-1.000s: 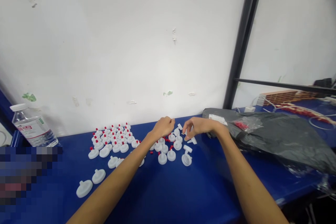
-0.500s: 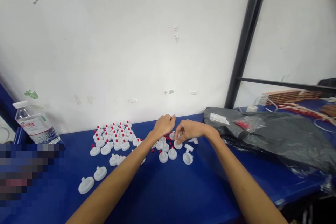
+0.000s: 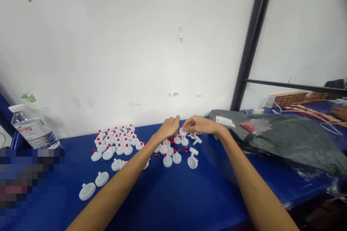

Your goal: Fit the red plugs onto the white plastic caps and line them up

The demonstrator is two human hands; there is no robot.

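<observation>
My right hand point(image 3: 200, 125) pinches a white round cap with a spout point(image 3: 182, 132) above the far side of the table. Close beside it on the left is my left hand point(image 3: 169, 129), its fingers curled inward; anything they hold is hidden. Below both hands lie loose white spouted caps point(image 3: 177, 157) and scattered small red tips point(image 3: 186, 151). Further left, a cluster of white caps fitted with red tips point(image 3: 117, 139) stands in rows near the wall. My left forearm covers some of the caps between the groups.
A clear bottle with a white lid point(image 3: 34, 128) stands at the far left. Grey plastic bags point(image 3: 287, 140) cover the right side of the blue table point(image 3: 173, 195), with a small bag of red pieces point(image 3: 252, 126) on top. A black metal post point(image 3: 249, 54) rises behind.
My right hand has lifted a white cap off the table and moved it up, closer to my left hand. The view has shifted slightly.
</observation>
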